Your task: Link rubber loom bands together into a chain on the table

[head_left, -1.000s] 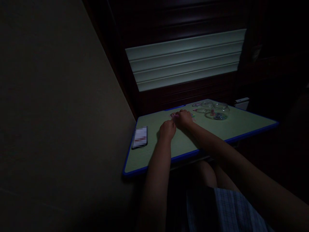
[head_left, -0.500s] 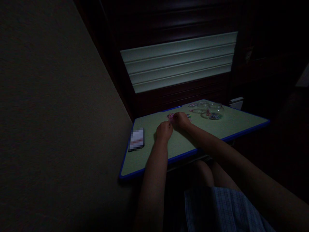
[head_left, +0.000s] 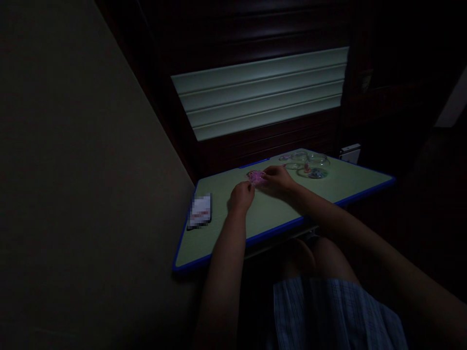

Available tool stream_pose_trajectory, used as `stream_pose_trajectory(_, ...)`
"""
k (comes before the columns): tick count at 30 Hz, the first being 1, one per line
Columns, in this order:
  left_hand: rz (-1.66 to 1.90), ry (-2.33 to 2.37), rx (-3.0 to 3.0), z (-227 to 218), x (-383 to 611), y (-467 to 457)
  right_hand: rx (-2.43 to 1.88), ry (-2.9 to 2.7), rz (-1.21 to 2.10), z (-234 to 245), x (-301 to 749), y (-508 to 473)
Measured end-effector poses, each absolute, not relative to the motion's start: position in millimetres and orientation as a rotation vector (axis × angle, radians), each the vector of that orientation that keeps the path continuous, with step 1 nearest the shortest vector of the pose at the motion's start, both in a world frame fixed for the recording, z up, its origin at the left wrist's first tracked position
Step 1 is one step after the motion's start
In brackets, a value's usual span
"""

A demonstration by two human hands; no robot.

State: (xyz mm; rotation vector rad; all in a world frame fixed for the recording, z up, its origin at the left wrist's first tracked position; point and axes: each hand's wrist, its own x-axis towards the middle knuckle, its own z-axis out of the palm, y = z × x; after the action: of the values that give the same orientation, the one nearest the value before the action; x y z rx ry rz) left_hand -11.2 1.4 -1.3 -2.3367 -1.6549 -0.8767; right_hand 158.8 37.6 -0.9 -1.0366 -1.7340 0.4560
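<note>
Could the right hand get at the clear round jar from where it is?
Probably yes: the right hand is the nearer one, with nothing evident standing between it and the clear round jar. Its fingers are at the pink item, though, and might need to leave that first.

The table [head_left: 272, 209] stands there with the wall [head_left: 80, 170] along its left and a panel [head_left: 262, 95] rising behind it; on top, near the left edge, I see a phone [head_left: 200, 211]; to the right of that, the left hand [head_left: 241, 196] and right hand [head_left: 279, 177] meet at a small bundle [head_left: 257, 178], one at its near left, the other at its right; farther right, toward the back, sits a jar [head_left: 325, 164] with small pieces [head_left: 318, 173] in its bottom; a box [head_left: 350, 154] shows past the table's far right edge; the person's knees [head_left: 332, 253] are at the near edge.
</note>
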Motion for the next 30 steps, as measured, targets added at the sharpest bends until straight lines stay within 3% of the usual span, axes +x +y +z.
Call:
stream_pose_trajectory(4,-0.983,-1.631,-2.397,-3,-11,5,-0.969,-1.76,0.566,-12,161,35)
stream_pose_trajectory(16,-1.201,-1.52,-2.457,-7,-9,13,-1.018,-1.842,0.409,-14,155,32)
stream_pose_trajectory(30,-1.179,-1.387,-2.486,-7,-6,10,-0.995,-1.903,0.458,-15,156,29)
